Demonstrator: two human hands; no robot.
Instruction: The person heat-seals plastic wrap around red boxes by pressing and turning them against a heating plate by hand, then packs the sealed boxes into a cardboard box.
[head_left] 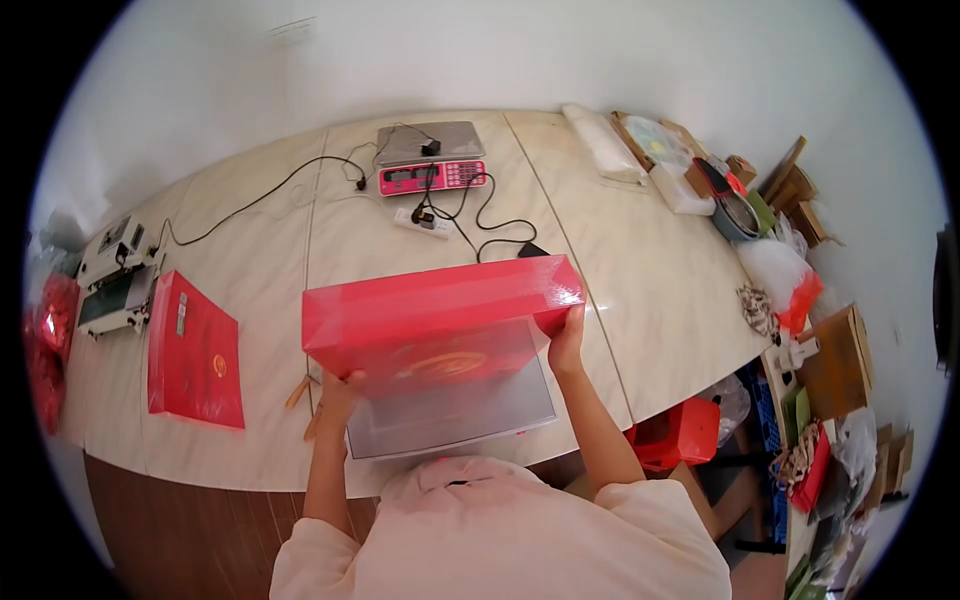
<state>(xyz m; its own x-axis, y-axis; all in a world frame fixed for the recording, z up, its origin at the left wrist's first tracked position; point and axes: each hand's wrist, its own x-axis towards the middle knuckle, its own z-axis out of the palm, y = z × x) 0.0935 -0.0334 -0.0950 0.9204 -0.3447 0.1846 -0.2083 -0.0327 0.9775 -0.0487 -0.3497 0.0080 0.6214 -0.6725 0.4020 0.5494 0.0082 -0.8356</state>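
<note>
A large red gift box [440, 305] with a gold round emblem is tilted up between my two hands, its long side facing me. Its surface is glossy, as if wrapped in see-through film. At its lower left corner my left hand [342, 392] grips the edge, the fingers partly hidden by the box. My right hand [566, 342] is closed round the right end. Under the box and nearer my body lies a flat grey rectangular panel [450, 415] with a dark rim; whether it joins the box I cannot tell. Orange-handled scissors [300, 392] lie beside my left hand.
Another red box [200, 350] lies at the left, near a white machine [115, 265]. Toward the back stand a pink-fronted scale [432, 175], a power strip [422, 223] and loose black cables [485, 225]. Bags and cartons crowd the right; a red stool [680, 432] stands below the table edge.
</note>
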